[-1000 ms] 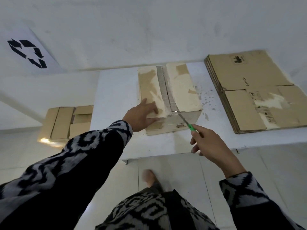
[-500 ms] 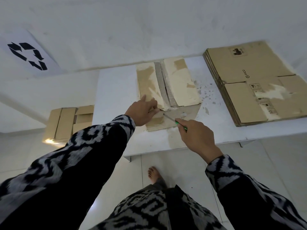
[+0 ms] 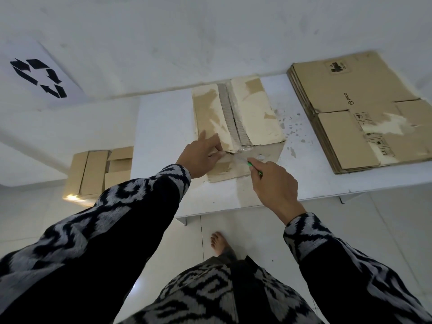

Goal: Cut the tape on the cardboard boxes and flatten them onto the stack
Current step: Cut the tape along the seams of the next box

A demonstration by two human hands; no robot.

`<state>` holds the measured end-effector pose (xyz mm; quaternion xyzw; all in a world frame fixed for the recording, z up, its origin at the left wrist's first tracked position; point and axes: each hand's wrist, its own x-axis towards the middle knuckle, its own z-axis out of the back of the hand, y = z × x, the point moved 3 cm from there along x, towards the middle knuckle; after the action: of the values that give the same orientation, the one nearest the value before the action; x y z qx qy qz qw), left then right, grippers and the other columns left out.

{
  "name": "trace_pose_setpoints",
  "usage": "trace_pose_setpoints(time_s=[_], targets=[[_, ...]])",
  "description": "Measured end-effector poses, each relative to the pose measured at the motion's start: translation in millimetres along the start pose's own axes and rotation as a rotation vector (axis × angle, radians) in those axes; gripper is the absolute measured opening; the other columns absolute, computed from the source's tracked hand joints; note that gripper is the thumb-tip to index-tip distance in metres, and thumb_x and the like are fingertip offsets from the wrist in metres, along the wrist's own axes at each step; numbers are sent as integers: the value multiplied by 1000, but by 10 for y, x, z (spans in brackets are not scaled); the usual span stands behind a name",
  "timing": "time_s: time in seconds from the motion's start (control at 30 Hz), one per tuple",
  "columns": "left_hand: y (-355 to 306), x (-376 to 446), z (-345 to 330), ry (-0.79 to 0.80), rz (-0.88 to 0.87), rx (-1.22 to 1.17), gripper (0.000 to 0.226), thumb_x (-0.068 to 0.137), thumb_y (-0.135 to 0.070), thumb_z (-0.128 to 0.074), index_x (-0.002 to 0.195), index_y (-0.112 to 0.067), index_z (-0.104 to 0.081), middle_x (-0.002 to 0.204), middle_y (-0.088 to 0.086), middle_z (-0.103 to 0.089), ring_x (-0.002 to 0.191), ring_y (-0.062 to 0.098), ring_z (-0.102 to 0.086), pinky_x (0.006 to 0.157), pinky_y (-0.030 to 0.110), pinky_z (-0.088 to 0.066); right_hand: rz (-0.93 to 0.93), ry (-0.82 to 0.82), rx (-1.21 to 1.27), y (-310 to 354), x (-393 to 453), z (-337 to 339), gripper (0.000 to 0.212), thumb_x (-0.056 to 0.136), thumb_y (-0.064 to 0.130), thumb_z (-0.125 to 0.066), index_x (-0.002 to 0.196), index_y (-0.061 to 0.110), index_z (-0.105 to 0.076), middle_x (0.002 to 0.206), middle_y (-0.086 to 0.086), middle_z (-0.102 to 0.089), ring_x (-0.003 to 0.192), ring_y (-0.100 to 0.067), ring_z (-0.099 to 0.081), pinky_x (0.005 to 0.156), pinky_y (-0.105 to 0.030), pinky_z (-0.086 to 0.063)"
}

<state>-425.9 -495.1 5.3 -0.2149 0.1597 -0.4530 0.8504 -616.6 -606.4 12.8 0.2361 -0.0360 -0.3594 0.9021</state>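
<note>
Now the cardboard box (image 3: 236, 127) lies on the white table (image 3: 163, 127), near its middle, with its near end toward the person. Its two top flaps are parted along the centre, showing a strip of corrugated edge. Clear tape (image 3: 243, 153) crosses the near end of the box. The left hand (image 3: 201, 157) rests on the near left corner of the box, index finger stretched out flat on the left flap and the thumb pressed at the flap's near edge. The right hand (image 3: 273, 185) is curled round a green-handled cutter (image 3: 253, 168); only a short green part shows past the fingers, pointing at the tape, and I cannot tell whether the blade touches it. To the right on the table, well apart from the box, sits the stack of flattened boxes (image 3: 360, 108). More cardboard (image 3: 98, 171) lies on the floor to the left of the table. A recycling sign (image 3: 38, 77) hangs on the far left wall.
</note>
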Motion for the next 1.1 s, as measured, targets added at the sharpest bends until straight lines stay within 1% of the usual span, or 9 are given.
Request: trace_pose_setpoints(time_s=[0.1,0.33,0.53,0.63,0.7,0.77,0.9,1.0,1.1], targets=[[-39,-33,-45,-30,-21,-59,28,99,-30,-54,119,-11,-54,108,-11,-67,150,23,-18,86,38,-43,-19,-15,-3,-39,5,-16,37,104,43,-35,136,46,-53,88,7,-53,77,-13,-51,62,-28,-39],[-23,-26,-45,-44,-54,-45,32,101,-27,-52,125,-6,-53,110,-6,-67,147,23,-23,88,39,-44,23,-58,-92,-63,37,79,36,103,42,-36,134,46,-55,83,10,-48,68,-14,-51,55,-26,-35],[-60,25,12,-12,-36,-18,23,101,-34,-49,109,-13,-54,107,7,-66,126,30,-45,87,41,-48,27,-35,-68,-89,69,166,36,103,41,-36,133,45,-56,82,9,-50,71,-12,-49,58,-27,-36],[-86,94,94,-34,-45,-10,16,99,-37,-50,90,-24,-45,104,9,-62,101,38,-58,84,44,-50,18,-24,-26,-61,92,188,37,103,42,-36,133,46,-55,82,8,-52,73,-13,-50,60,-28,-36],[-118,149,178,-54,-55,-1,17,97,-43,-48,86,-35,-39,102,7,-61,88,32,-61,81,44,-50,20,-29,-2,-22,113,224,36,103,42,-36,133,47,-55,83,9,-53,74,-13,-51,60,-28,-37],[-137,215,269,-74,-58,-13,16,93,-51,-43,83,-41,-36,103,5,-65,89,28,-64,82,45,-51,31,-44,8,33,139,284,36,103,42,-36,133,47,-55,85,10,-52,76,-13,-50,61,-28,-37],[-178,356,457,-132,-32,-34,18,98,-42,-49,83,-34,-42,90,2,-70,71,22,-60,70,37,-51,45,-69,-7,156,279,439,36,104,40,-35,134,46,-55,84,10,-52,74,-13,-50,55,-27,-36],[-220,434,595,-190,-25,-36,18,100,-40,-48,88,-26,-48,67,-1,-60,57,18,-52,56,30,-41,72,-102,-39,250,403,576,36,104,41,-34,133,45,-56,83,8,-53,71,-14,-53,50,-25,-34],[-223,502,685,-225,-21,-4,19,100,-42,-47,94,-25,-52,61,-7,-55,56,16,-52,54,30,-40,93,-124,-78,339,519,720,37,104,41,-34,133,45,-55,87,7,-57,74,-16,-56,54,-27,-39]])
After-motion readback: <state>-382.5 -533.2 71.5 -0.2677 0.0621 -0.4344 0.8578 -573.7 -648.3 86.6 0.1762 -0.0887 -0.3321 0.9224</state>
